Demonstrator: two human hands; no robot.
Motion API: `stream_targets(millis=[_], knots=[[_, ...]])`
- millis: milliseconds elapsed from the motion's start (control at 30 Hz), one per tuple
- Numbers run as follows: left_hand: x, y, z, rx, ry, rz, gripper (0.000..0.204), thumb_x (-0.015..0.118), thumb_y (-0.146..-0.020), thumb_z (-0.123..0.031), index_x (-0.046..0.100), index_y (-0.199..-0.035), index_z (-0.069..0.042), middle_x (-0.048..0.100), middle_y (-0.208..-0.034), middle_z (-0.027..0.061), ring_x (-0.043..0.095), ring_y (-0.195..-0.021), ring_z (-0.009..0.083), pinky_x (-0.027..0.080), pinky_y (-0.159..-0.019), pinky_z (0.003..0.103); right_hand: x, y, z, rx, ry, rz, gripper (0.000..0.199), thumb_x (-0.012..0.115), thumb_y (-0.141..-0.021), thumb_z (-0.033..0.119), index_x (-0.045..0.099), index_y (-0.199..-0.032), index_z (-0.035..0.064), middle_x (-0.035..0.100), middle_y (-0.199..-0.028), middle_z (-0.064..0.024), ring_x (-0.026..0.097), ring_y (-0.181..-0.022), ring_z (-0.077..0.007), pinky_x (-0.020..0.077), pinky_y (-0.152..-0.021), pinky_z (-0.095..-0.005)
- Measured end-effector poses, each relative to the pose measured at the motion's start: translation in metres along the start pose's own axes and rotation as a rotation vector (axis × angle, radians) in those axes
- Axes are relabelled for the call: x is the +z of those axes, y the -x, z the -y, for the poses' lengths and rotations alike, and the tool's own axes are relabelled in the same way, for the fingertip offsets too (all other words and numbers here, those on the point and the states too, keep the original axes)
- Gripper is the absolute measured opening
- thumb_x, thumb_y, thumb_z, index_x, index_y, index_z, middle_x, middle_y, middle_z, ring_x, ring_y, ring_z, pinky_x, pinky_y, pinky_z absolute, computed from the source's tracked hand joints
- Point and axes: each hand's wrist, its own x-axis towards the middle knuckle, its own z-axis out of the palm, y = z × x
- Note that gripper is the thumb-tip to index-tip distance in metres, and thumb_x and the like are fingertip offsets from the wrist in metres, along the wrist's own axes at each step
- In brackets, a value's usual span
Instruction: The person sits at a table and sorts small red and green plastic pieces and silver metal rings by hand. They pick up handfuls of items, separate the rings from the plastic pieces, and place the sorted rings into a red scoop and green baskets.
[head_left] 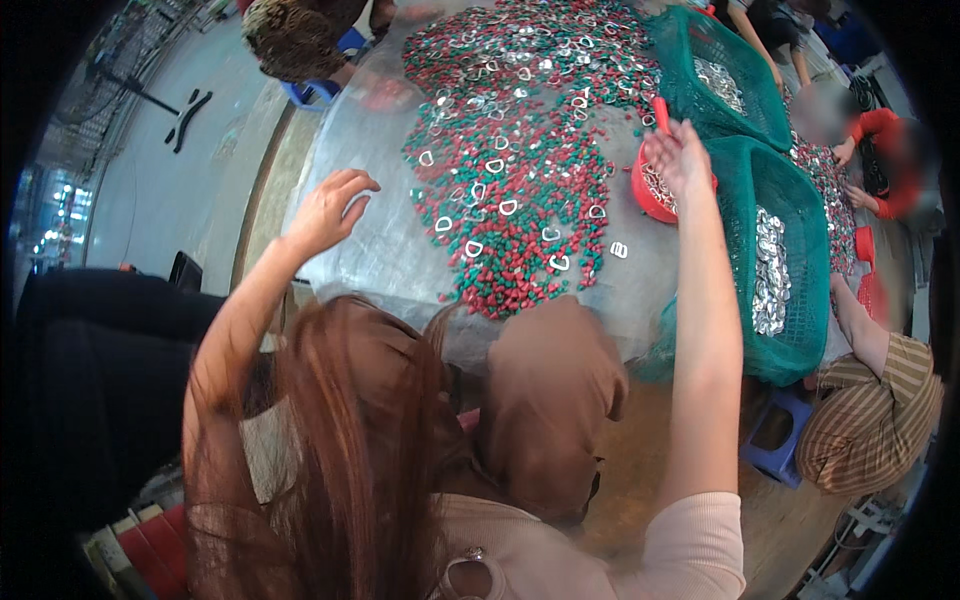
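Over red scoop (655, 190), right hand (678, 155), left hand (328, 212) raised, fingers curled

A pale grey floor (150, 190) spreads left of the worktable (370, 230). A black stand base (188, 115) rests there; bright lights (55, 225), perhaps a doorway, glow far left.

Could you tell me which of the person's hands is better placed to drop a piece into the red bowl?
The right hand, probably: it hovers right over the red bowl, while the left hand is raised at the table's far-left side.
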Motion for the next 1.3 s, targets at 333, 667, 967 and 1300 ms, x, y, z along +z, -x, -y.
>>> stream_targets(millis=[333, 667, 967, 1300], knots=[[0.071, 0.031, 0.003, -0.215, 0.144, 0.143, 0.014, 0.056, -0.082, -0.009, 0.063, -0.094, -0.007, 0.064, -0.097, 0.0124, 0.060, -0.094, 0.0321, 0.048, -0.083, 0.040, 0.012, 0.052, -0.169, -0.245, 0.975, 0.421, 0.020, 0.062, -0.084, 0.014, 0.065, -0.103, 0.0070, 0.067, -0.087, -0.0066, 0.065, -0.077, -0.0157, 0.0508, -0.068, -0.0293], [0.216, -0.042, -0.015, -0.381, 0.350, -0.220, 0.020, 0.064, -0.078, -0.013, 0.063, -0.098, -0.010, 0.061, -0.097, 0.0116, 0.056, -0.099, 0.0317, 0.045, -0.085, 0.042, 0.097, 0.042, -0.247, -0.783, 1.589, 0.560, 0.025, 0.068, -0.077, 0.020, 0.062, -0.101, 0.0153, 0.054, -0.101, -0.0045, 0.054, -0.100, -0.0253, 0.0472, -0.080, -0.0399], [0.232, -0.072, 0.000, -0.453, 0.448, -0.118, 0.019, 0.065, -0.079, -0.015, 0.064, -0.097, -0.009, 0.064, -0.090, 0.0081, 0.059, -0.090, 0.0275, 0.047, -0.080, 0.038, 0.079, 0.000, -0.211, -0.081, 0.875, 0.388, 0.017, 0.064, -0.085, 0.015, 0.067, -0.096, 0.0024, 0.070, -0.085, -0.0052, 0.065, -0.076, -0.0118, 0.0504, -0.069, -0.0259], [0.199, -0.093, 0.004, -0.494, 0.172, 0.014, 0.030, 0.064, -0.079, -0.014, 0.061, -0.109, -0.008, 0.063, -0.105, 0.0107, 0.059, -0.097, 0.0301, 0.048, -0.083, 0.041, 0.065, -0.001, -0.209, -0.495, 1.239, 0.408, 0.020, 0.066, -0.082, 0.016, 0.068, -0.101, 0.0116, 0.067, -0.093, -0.0086, 0.064, -0.084, -0.0240, 0.0504, -0.076, -0.0355]])
